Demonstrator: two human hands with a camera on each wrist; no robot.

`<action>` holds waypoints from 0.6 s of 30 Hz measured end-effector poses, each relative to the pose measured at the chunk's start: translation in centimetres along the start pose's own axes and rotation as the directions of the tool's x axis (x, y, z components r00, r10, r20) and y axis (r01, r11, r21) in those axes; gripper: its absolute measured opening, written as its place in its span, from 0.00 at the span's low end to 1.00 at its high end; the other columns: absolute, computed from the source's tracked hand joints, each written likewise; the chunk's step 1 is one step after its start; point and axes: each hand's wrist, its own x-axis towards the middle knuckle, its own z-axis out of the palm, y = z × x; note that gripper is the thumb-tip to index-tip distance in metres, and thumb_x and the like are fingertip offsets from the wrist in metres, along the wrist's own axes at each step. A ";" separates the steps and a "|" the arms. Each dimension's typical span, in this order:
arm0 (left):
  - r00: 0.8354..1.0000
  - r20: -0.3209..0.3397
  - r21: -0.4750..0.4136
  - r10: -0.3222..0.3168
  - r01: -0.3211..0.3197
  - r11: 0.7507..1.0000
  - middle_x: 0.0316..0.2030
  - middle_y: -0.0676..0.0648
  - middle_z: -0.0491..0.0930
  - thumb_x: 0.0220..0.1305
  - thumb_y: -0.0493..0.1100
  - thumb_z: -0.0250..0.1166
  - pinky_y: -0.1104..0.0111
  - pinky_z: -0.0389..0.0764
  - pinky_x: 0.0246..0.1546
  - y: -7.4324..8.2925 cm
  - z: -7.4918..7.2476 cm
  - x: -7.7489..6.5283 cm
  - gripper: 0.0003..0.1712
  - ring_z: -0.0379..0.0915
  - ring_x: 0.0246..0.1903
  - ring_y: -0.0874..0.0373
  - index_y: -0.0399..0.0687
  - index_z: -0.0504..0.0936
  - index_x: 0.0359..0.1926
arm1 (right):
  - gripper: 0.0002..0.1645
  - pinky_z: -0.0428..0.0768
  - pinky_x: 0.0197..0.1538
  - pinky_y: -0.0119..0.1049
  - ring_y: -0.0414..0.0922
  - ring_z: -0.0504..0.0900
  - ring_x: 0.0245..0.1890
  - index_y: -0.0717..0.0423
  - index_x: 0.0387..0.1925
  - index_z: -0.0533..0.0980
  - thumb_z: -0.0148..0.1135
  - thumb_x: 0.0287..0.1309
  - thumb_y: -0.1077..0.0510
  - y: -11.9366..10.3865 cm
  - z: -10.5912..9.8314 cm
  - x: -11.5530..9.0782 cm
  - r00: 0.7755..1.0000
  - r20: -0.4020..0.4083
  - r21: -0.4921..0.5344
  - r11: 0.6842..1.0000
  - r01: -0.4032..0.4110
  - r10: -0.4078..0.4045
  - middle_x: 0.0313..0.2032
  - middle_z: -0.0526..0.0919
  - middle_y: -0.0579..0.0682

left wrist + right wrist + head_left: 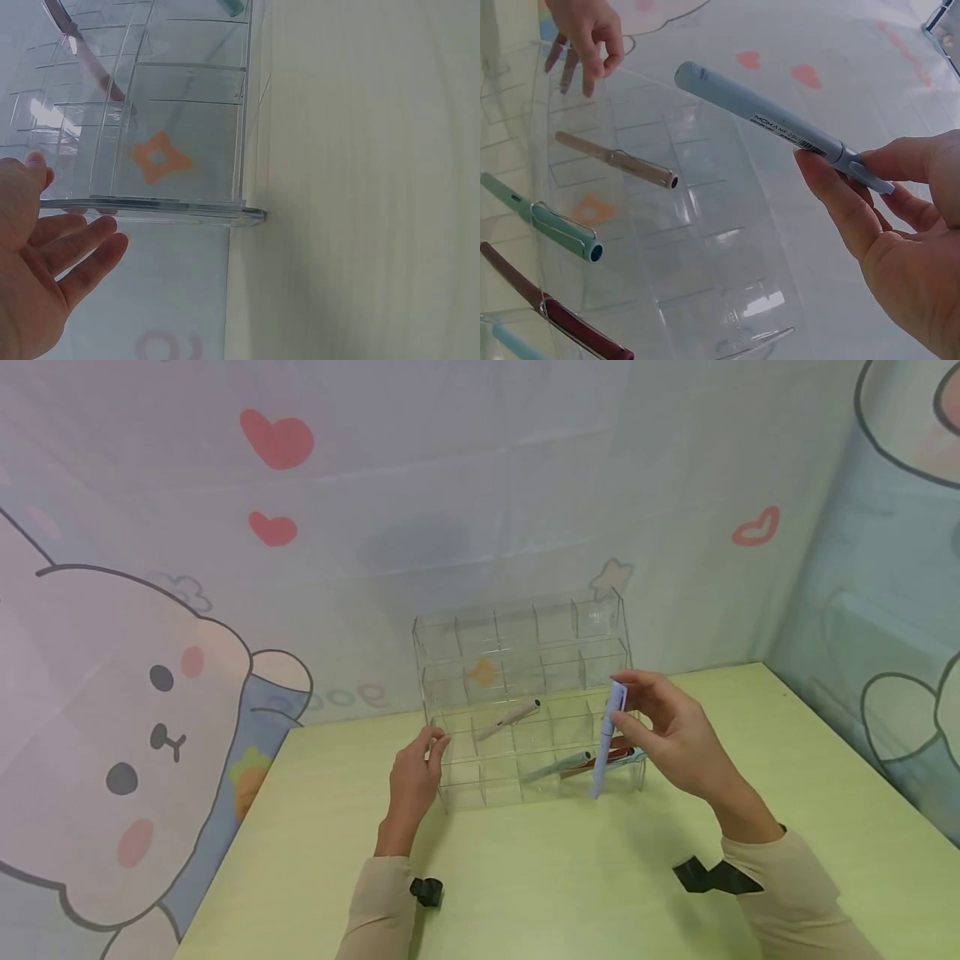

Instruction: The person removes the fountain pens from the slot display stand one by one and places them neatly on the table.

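My right hand [675, 735] pinches a lavender pen [606, 747] near its clip end, between thumb and fingers. In the right wrist view the pen [761, 112] shows dark lettering and a barcode on its barrel, and it is held in front of the rack. A clear tiered rack [525, 797] with many small compartments stands on the table. At its left side, my left hand [415, 772] grips the side wall, thumb on one face and fingers on the other. A beige pen [510, 720] leans in a middle tier.
In the bottom tier lie a green pen [558, 766], a dark red pen [585, 330] and a light blue pen [519, 343]. The pale yellow-green table [540, 885] has its far edge against a printed cloth backdrop [360, 468]. Another cloth [885, 610] hangs on the right.
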 end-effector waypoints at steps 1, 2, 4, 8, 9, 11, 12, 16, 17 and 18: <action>1.000 0.000 0.002 -0.003 0.003 1.000 0.46 0.36 0.85 0.75 0.49 0.58 0.57 0.77 0.21 0.0 0.0 0.0 0.08 0.86 0.30 0.46 0.52 0.80 0.44 | 0.26 0.84 0.37 0.38 0.42 0.81 0.43 0.72 0.62 0.66 0.56 0.64 0.78 0.2 0.2 0.0 1.000 0.014 0.015 1.000 -0.013 0.013 0.43 0.76 0.58; 1.000 0.000 0.003 -0.006 0.006 1.000 0.47 0.36 0.85 0.75 0.50 0.58 0.56 0.77 0.22 0.0 0.0 0.0 0.08 0.86 0.31 0.46 0.52 0.80 0.44 | 0.25 0.84 0.36 0.41 0.43 0.81 0.42 0.72 0.62 0.65 0.56 0.65 0.78 0.3 0.4 0.0 0.999 0.030 0.041 0.999 -0.030 0.029 0.43 0.75 0.60; 1.000 -0.001 0.009 -0.014 0.014 1.000 0.47 0.36 0.85 0.75 0.51 0.58 0.52 0.79 0.24 -0.1 0.0 0.0 0.09 0.86 0.32 0.45 0.53 0.80 0.44 | 0.25 0.84 0.34 0.48 0.45 0.81 0.41 0.71 0.62 0.64 0.55 0.66 0.76 0.6 0.9 0.0 0.996 0.064 0.090 0.993 -0.074 0.069 0.43 0.74 0.62; 1.000 0.000 0.020 -0.027 0.027 0.999 0.47 0.37 0.85 0.75 0.54 0.57 0.49 0.80 0.28 -0.2 0.1 0.0 0.11 0.87 0.33 0.45 0.54 0.79 0.43 | 0.23 0.84 0.35 0.52 0.46 0.80 0.41 0.69 0.62 0.65 0.56 0.67 0.73 1.3 1.7 -0.1 0.983 0.112 0.100 0.982 -0.159 0.147 0.43 0.73 0.64; 1.000 0.002 0.020 -0.028 0.028 0.999 0.46 0.37 0.85 0.75 0.54 0.57 0.49 0.80 0.28 -0.2 0.1 -0.1 0.11 0.87 0.33 0.46 0.54 0.79 0.43 | 0.23 0.84 0.36 0.51 0.46 0.80 0.41 0.68 0.62 0.65 0.57 0.67 0.73 1.4 1.9 -0.1 0.978 0.123 0.098 0.979 -0.180 0.168 0.43 0.73 0.64; 1.000 0.004 0.016 -0.027 0.027 0.999 0.45 0.37 0.86 0.75 0.54 0.57 0.50 0.80 0.27 -0.2 0.1 -0.1 0.11 0.87 0.32 0.46 0.54 0.79 0.43 | 0.23 0.84 0.37 0.48 0.47 0.79 0.42 0.67 0.62 0.65 0.57 0.67 0.72 1.6 2.3 -0.2 0.969 0.141 0.091 0.972 -0.216 0.202 0.44 0.73 0.65; 1.000 0.004 0.014 -0.026 0.026 1.000 0.45 0.37 0.86 0.75 0.53 0.57 0.51 0.80 0.26 -0.2 0.1 -0.1 0.11 0.87 0.32 0.46 0.54 0.79 0.43 | 0.23 0.84 0.37 0.48 0.47 0.79 0.42 0.67 0.62 0.65 0.58 0.67 0.72 1.7 2.5 -0.2 0.964 0.149 0.087 0.968 -0.234 0.219 0.44 0.73 0.65; 1.000 -0.004 0.013 -0.016 0.016 1.000 0.45 0.36 0.86 0.75 0.52 0.58 0.51 0.80 0.26 -0.1 0.1 0.0 0.10 0.87 0.31 0.47 0.53 0.79 0.42 | 0.24 0.84 0.38 0.45 0.50 0.80 0.43 0.67 0.62 0.64 0.58 0.68 0.71 2.0 3.2 -0.2 0.941 0.169 0.068 0.949 -0.307 0.292 0.46 0.72 0.64; 1.000 -0.006 0.013 -0.014 0.014 1.000 0.45 0.36 0.86 0.75 0.52 0.58 0.51 0.80 0.26 -0.1 0.0 0.1 0.10 0.87 0.31 0.47 0.53 0.79 0.43 | 0.23 0.84 0.38 0.44 0.51 0.80 0.43 0.67 0.62 0.64 0.57 0.68 0.71 2.1 3.3 -0.2 0.934 0.174 0.063 0.943 -0.328 0.313 0.46 0.72 0.64; 1.000 -0.008 0.013 -0.012 0.012 1.000 0.45 0.36 0.86 0.75 0.52 0.58 0.50 0.80 0.26 -0.1 0.0 0.1 0.10 0.87 0.31 0.47 0.53 0.79 0.43 | 0.23 0.84 0.38 0.44 0.52 0.80 0.42 0.68 0.61 0.63 0.57 0.68 0.71 2.1 3.4 -0.1 0.925 0.180 0.058 0.935 -0.351 0.336 0.46 0.72 0.64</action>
